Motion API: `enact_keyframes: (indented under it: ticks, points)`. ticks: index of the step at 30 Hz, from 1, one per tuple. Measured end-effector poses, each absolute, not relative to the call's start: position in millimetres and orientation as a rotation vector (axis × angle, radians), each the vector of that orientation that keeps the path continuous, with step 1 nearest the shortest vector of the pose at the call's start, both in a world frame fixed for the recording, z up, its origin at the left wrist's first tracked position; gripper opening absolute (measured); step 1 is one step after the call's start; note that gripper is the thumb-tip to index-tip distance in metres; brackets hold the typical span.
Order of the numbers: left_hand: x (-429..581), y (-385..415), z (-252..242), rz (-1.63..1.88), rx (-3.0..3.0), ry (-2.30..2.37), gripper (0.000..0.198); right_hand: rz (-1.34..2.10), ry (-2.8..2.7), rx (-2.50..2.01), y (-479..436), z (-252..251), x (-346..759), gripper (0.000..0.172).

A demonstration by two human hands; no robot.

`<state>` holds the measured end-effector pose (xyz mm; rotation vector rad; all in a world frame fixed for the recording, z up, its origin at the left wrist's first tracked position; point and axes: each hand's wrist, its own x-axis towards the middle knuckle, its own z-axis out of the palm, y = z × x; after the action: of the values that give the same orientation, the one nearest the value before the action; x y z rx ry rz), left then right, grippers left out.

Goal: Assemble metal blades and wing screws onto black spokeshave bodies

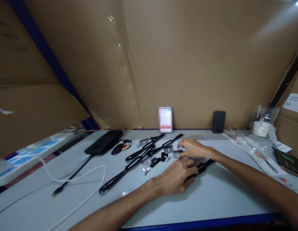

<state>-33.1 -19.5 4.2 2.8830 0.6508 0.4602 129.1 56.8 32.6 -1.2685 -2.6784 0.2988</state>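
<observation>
My left hand is closed around a black slotted handle, whose far end passes under my right forearm. My right hand reaches over a small flat metal plate, its thumb and fingers curved and apart around the plate. Whether they touch it is hard to tell. To the left lie several more long black slotted handles, partly crossing. Between them and my hands are another metal plate, small black clips and a silver wing screw.
A lit phone and a dark phone lean against the cardboard wall. At left sit a black box-shaped device, a computer mouse and a loose white cable. Plastic packets and a wrapped cup stand right.
</observation>
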Motion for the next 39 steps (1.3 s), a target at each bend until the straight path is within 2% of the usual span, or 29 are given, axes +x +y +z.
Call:
enact_keyframes:
  ticks: [5,9,13,17,20,25,30,33,36,39]
  points:
    - [-34.0,-20.0,5.5,0.452,2.901,0.642,0.009,0.198,-2.724,-1.302,60.2,28.4,125.2,0.024]
    - [-34.8,-19.7,5.6,0.468,2.872,0.645,0.010,0.157,-2.758,-1.352,52.5,35.2,134.7,0.023]
    - [-35.9,-18.3,5.3,0.500,2.796,0.592,0.015,0.148,-2.772,-1.469,45.9,42.3,144.3,0.030]
    - [-36.5,-17.9,5.5,0.533,2.763,0.566,0.020,0.137,-2.794,-1.503,44.1,47.1,149.7,0.024]
    - [-36.6,-18.7,5.6,0.516,2.778,0.575,0.021,0.122,-2.850,-1.419,46.9,50.3,147.2,0.029]
    - [-36.8,-18.8,4.6,0.471,2.798,0.604,0.021,0.066,-2.985,-1.260,52.3,55.3,131.7,0.021]
    - [-36.6,-18.6,2.9,0.479,2.822,0.607,0.021,-0.291,-3.147,-0.870,52.3,43.1,118.5,0.025]
    - [-36.5,-19.4,3.0,0.486,2.836,0.603,0.022,-0.371,-3.114,-0.819,55.3,28.7,117.7,0.028]
    - [-36.8,-20.3,4.3,0.490,2.830,0.587,0.023,-0.247,-2.930,-0.990,61.8,21.9,123.3,0.031]
    - [-37.1,-21.0,5.0,0.500,2.813,0.569,0.024,0.235,-2.544,-1.253,68.8,25.8,141.9,0.029]
